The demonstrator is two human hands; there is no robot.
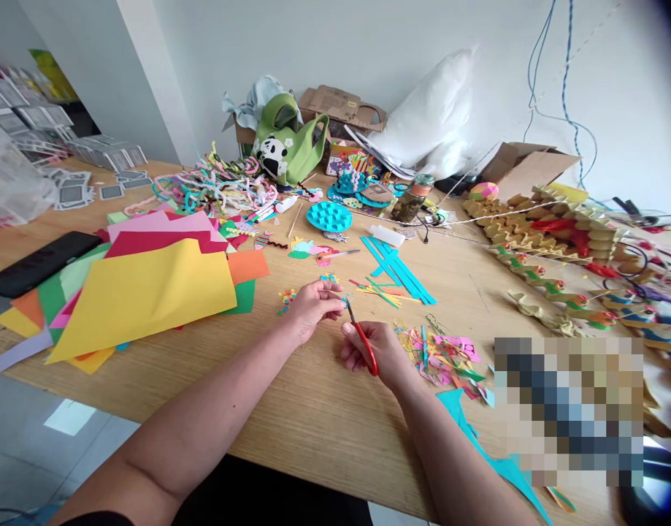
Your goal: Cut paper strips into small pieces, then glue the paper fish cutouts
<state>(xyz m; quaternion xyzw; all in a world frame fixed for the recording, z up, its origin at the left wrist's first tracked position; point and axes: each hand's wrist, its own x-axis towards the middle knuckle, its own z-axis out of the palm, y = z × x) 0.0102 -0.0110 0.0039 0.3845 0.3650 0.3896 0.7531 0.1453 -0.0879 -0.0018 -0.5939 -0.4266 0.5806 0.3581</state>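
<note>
My right hand [376,351] is closed around red-handled scissors [363,337], whose blades point up and away from me. Just left of the blade tips, my left hand [317,305] pinches a small blue piece of paper [344,300], which lies against the blades. Small round paper bits [287,298] in yellow, orange and blue lie beside my left hand, with more bits beyond its fingers. Thin coloured paper strips [387,294] lie past the scissors, and long blue strips [399,270] are fanned out behind them.
Stacked coloured sheets [154,299] cover the left of the table. Paper scraps [439,354] lie right of my right hand. Farther back are pipe cleaners [215,183], a green panda bag [291,139], a blue disc [328,216] and a jar [412,199]. Egg-carton pieces [548,226] fill the right side.
</note>
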